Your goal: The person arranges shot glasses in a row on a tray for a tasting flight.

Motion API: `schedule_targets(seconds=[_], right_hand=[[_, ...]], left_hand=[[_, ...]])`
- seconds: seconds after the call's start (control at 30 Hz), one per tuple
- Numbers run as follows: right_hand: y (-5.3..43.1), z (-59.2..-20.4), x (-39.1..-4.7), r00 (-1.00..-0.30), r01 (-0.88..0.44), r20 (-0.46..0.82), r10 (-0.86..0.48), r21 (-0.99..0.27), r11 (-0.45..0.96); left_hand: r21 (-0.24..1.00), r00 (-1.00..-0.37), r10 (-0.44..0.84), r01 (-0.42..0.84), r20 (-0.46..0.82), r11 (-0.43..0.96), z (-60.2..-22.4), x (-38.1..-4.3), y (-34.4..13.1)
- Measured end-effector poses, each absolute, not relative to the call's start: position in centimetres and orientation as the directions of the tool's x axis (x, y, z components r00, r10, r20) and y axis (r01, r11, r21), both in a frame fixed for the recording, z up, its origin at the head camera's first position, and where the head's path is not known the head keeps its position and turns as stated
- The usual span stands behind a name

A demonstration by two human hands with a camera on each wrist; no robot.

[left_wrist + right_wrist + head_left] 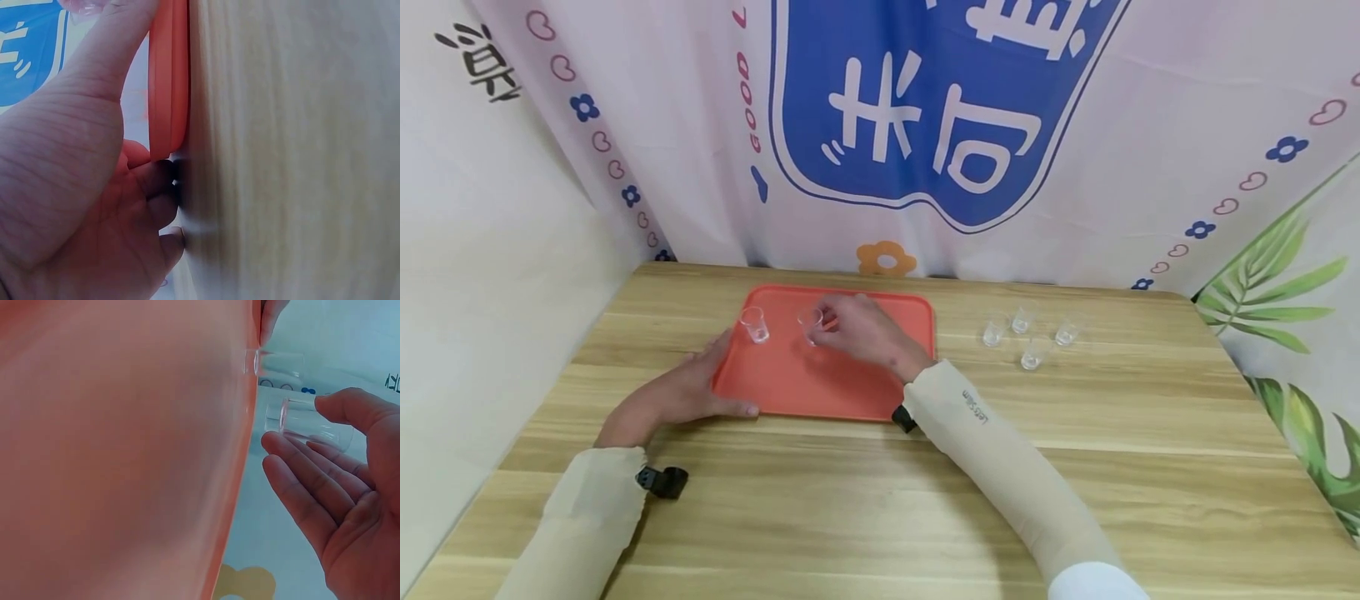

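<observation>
My right hand pinches a small clear shot glass over the red tray. In the right wrist view, the thumb lies on the wall of that glass near its wide end, with fingertips on the opposite side. A second clear glass stands to its left, near the tray's left edge. Around the tray's front left corner lies my left hand, its thumb along the front edge and its fingers by the left side. The left wrist view has the loosely bent fingers beside the tray's edge.
Several more clear glasses stand in a loose group on the wooden table, right of the tray. A printed cloth hangs behind the table's back edge. A leaf-patterned cloth is at the right.
</observation>
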State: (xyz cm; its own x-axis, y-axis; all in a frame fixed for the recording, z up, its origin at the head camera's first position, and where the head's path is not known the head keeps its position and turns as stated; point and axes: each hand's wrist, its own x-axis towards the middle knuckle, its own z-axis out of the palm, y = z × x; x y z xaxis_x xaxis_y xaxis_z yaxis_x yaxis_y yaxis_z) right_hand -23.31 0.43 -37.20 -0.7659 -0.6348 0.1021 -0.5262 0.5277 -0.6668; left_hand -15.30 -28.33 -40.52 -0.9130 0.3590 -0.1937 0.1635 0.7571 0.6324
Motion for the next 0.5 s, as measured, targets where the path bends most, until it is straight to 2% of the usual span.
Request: schedule_targets(seconds=[0.5], right_hand=[[-2.2, -37.8, -23.4, -0.727, -0.577, 0.118, -0.676, -0.639, 0.509]], left_hand=[[0.638, -0.911, 0.356, 0.15, -0.207, 0.755, -40.4, -15.2, -28.3]])
